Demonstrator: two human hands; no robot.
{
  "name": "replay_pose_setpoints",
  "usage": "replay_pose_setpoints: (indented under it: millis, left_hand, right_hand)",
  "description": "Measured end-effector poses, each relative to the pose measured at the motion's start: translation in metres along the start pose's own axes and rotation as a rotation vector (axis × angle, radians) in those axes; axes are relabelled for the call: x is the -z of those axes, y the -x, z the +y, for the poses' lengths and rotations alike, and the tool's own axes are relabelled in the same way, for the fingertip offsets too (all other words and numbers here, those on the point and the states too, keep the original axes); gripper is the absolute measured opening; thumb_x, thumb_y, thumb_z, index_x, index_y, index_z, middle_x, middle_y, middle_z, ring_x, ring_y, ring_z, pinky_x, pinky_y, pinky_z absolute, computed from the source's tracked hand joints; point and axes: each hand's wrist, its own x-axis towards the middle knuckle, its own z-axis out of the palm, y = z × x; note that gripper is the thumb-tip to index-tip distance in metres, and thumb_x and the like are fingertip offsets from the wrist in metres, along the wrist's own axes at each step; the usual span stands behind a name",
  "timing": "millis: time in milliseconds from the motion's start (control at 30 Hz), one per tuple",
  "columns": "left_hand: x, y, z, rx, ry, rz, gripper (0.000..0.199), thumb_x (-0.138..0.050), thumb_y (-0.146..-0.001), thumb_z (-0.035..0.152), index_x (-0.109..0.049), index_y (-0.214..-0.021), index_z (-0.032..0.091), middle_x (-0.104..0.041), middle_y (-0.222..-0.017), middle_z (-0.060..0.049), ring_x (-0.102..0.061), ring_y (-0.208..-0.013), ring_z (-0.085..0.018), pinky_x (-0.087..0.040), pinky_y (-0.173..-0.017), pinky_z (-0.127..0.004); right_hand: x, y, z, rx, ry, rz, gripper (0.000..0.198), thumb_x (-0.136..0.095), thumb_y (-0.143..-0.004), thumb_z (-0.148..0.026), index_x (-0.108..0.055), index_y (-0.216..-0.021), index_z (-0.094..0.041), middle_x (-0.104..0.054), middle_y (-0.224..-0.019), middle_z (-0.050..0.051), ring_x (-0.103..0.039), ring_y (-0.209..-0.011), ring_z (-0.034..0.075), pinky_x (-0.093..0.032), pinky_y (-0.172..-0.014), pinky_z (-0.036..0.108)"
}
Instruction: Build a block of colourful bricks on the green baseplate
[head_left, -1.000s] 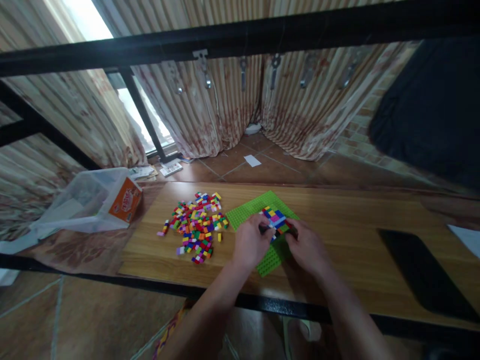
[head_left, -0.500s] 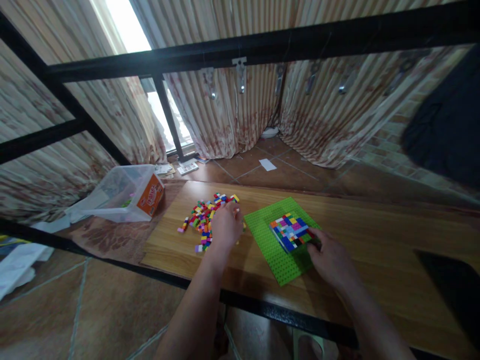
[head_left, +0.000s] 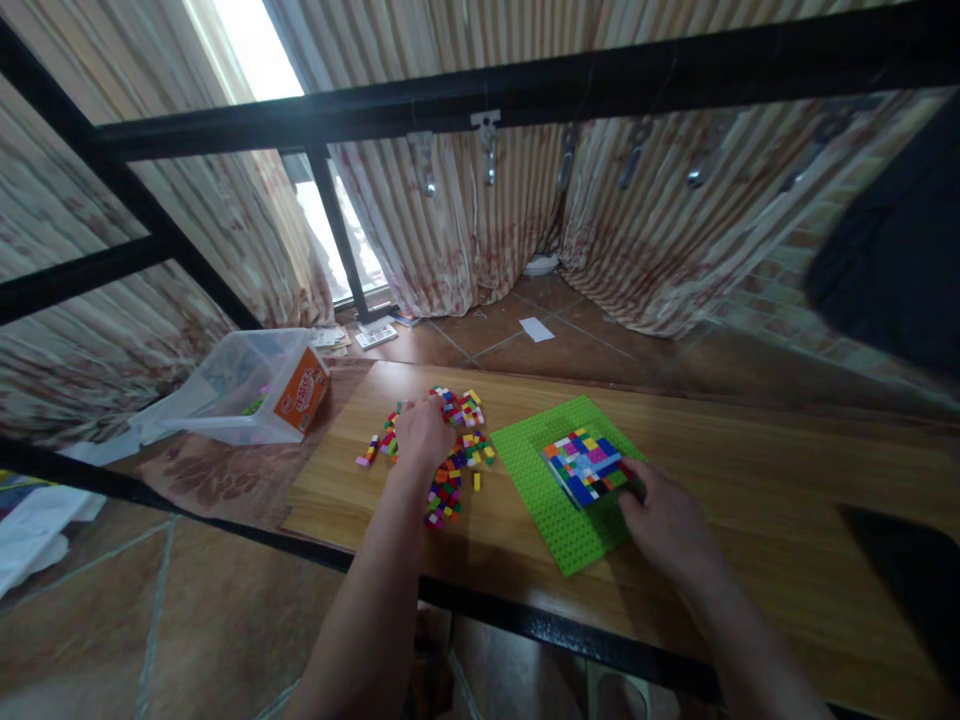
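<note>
My left hand (head_left: 425, 432) reaches into a loose pile of small toy bricks (head_left: 448, 490) in many colours. Its back faces me, so its fingertips and anything between them are hidden. A green studded baseplate (head_left: 517, 455) lies at an angle to the right of the pile. Over its middle is a flat multicoloured block of toy bricks (head_left: 585, 465), with white, blue, red and yellow pieces on top. My right hand (head_left: 656, 510) grips this block at its right edge, thumb towards me and fingers curled at the far side.
A clear plastic box (head_left: 247, 385) with an orange label stands left of the wooden tabletop (head_left: 337, 500). A dark flat object (head_left: 900, 570) lies at the right. A black metal bar (head_left: 525, 95) with hanging clips crosses ahead, before striped curtains (head_left: 465, 230).
My left hand has moved left and slightly away, deeper over the pile, uncovering bricks on the pile's right side. My right hand stays at the block's edge.
</note>
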Motion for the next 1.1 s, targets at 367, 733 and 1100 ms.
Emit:
replay_pose_setpoints:
  millis: [367, 733, 1100]
  left_hand:
    - [0.003, 0.009, -0.008, 0.053, 0.637, -0.08, 0.024, -0.058, -0.07, 0.016, -0.073, -0.09, 0.016, -0.072, -0.083, -0.003, -0.065, -0.082, -0.02, -0.047, -0.072, -0.025]
    - [0.017, 0.036, 0.03, -0.187, 1.192, -0.407, 0.019, -0.062, -0.074, 0.031, -0.069, -0.075, 0.014, -0.058, -0.062, 0.002, -0.048, -0.057, -0.009, -0.035, -0.054, -0.02]
    - [0.017, 0.063, 0.071, -0.346, 1.42, -0.444, 0.015, -0.068, -0.077, 0.029, -0.071, -0.084, 0.016, -0.068, -0.077, -0.002, -0.059, -0.072, -0.013, -0.046, -0.07, -0.024]
  right_hand:
    - [0.0, 0.0, -0.002, 0.029, -0.006, 0.019, 0.042, -0.044, -0.081, -0.014, -0.06, -0.12, -0.01, -0.064, -0.115, 0.016, -0.063, -0.099, 0.026, -0.047, -0.092, 0.041]
    - [0.024, 0.003, -0.01, -0.021, -0.49, 0.365, 0.028, -0.052, -0.085, -0.034, -0.069, -0.099, -0.016, -0.069, -0.094, 0.01, -0.061, -0.07, 0.017, -0.051, -0.069, 0.032]
    - [0.019, 0.021, -0.053, 0.266, -0.752, -0.055, 0.03, -0.067, -0.082, -0.034, -0.067, -0.111, -0.026, -0.07, -0.107, 0.003, -0.063, -0.091, 0.017, -0.049, -0.085, 0.036]
